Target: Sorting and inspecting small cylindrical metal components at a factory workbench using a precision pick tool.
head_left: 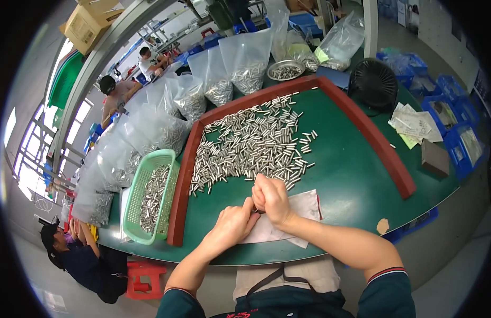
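Close together above a pale cloth [306, 206], my two hands meet near the front of the green table. My left hand [233, 223] is closed, thumb and fingers pressed together beside the right wrist. Slightly higher and farther out, my right hand [272, 199] forms a fist. A small dark bit shows between them, but what they grip is hidden. Just beyond lies a wide spread of short silver metal pins [256, 140], the nearest almost at my right knuckles.
A dark red frame [362, 124] borders the pins. To its left stands a light green basket [133, 204] of pins, with several clear bags [245, 69] of metal parts behind. A black fan [373, 85], papers [415, 123] and a brown block [435, 158] sit at right. People work at left.
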The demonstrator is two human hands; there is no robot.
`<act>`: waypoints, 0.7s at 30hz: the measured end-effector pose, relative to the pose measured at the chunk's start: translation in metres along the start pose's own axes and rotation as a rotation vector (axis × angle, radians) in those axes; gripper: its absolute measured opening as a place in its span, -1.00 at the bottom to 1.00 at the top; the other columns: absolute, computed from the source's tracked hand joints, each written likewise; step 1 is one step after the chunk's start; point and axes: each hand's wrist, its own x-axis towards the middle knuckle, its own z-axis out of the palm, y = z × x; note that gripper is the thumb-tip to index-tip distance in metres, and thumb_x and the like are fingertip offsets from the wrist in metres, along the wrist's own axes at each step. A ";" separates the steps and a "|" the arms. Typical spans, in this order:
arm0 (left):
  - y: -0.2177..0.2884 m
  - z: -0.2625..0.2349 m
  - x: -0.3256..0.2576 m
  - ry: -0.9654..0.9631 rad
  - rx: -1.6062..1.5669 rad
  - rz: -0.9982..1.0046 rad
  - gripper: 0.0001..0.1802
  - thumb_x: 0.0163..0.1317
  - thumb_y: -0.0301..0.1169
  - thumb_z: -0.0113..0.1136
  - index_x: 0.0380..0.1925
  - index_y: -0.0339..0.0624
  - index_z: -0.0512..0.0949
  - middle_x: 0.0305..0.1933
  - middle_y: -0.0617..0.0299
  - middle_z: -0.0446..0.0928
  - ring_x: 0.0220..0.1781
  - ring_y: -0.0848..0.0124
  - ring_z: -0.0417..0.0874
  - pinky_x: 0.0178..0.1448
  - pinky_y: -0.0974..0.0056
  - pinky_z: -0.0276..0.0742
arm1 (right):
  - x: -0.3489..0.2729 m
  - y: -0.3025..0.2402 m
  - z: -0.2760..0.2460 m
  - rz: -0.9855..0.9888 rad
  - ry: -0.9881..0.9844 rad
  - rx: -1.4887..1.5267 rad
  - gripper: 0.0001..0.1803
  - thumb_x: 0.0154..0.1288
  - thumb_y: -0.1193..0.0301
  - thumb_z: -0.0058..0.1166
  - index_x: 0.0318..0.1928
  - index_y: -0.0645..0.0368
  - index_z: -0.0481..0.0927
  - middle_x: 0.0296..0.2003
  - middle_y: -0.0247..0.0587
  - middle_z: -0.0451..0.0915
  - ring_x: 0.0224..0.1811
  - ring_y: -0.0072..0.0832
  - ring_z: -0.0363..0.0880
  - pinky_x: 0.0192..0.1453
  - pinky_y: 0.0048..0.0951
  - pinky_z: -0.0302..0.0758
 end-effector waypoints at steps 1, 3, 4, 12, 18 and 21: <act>-0.001 -0.002 0.001 -0.015 -0.010 0.010 -0.75 0.03 -0.36 0.09 -0.43 -0.27 0.26 -0.71 -0.06 0.41 -0.60 -0.04 0.46 -0.51 -0.05 0.34 | 0.001 -0.001 0.001 -0.004 -0.010 -0.002 -0.55 0.31 0.32 -0.35 -0.76 0.13 0.12 -0.83 -0.43 0.08 -0.82 -0.69 -0.05 -0.74 -0.61 -0.08; 0.003 -0.007 0.004 -0.103 -0.013 -0.072 -0.78 0.02 -0.41 0.11 -0.39 -0.31 0.36 -0.51 -0.04 0.51 -0.46 0.01 0.52 -0.39 0.08 0.41 | 0.001 0.001 -0.002 -0.016 -0.014 0.005 -0.54 0.31 0.30 -0.34 -0.76 0.12 0.11 -0.84 -0.43 0.07 -0.83 -0.69 -0.06 -0.75 -0.60 -0.09; 0.002 -0.010 0.004 -0.075 -0.013 -0.082 -0.78 0.02 -0.41 0.11 -0.39 -0.31 0.36 -0.51 -0.04 0.51 -0.46 0.01 0.52 -0.39 0.08 0.41 | 0.002 0.001 -0.002 -0.022 -0.024 -0.002 -0.53 0.31 0.29 -0.34 -0.76 0.12 0.11 -0.84 -0.43 0.07 -0.83 -0.69 -0.06 -0.75 -0.60 -0.09; -0.013 -0.022 -0.004 -0.062 -0.114 -0.007 -0.84 0.07 -0.38 0.05 -0.43 -0.22 0.36 -0.60 0.01 0.47 -0.49 0.04 0.51 -0.42 0.08 0.38 | 0.008 0.008 -0.004 0.025 -0.050 0.022 -0.51 0.31 0.27 -0.31 -0.79 0.10 0.13 -0.85 -0.44 0.13 -0.83 -0.68 0.01 -0.75 -0.59 -0.06; -0.028 -0.098 -0.037 0.369 0.121 -0.205 -0.86 0.06 -0.39 0.05 -0.43 -0.21 0.36 -0.63 -0.02 0.41 -0.52 0.02 0.47 -0.44 0.10 0.35 | 0.007 -0.004 0.001 0.033 -0.067 0.042 -0.50 0.32 0.23 -0.34 -0.78 0.07 0.07 -0.86 -0.46 0.01 -0.84 -0.69 -0.13 -0.78 -0.60 -0.15; -0.062 -0.139 -0.060 0.594 0.252 -0.340 -0.85 0.08 -0.42 0.05 -0.44 -0.27 0.35 -0.60 -0.02 0.44 -0.48 0.08 0.51 -0.41 0.15 0.37 | 0.007 0.000 0.001 0.026 -0.089 0.024 -0.51 0.32 0.25 -0.34 -0.78 0.07 0.07 -0.86 -0.47 0.01 -0.84 -0.70 -0.14 -0.78 -0.60 -0.16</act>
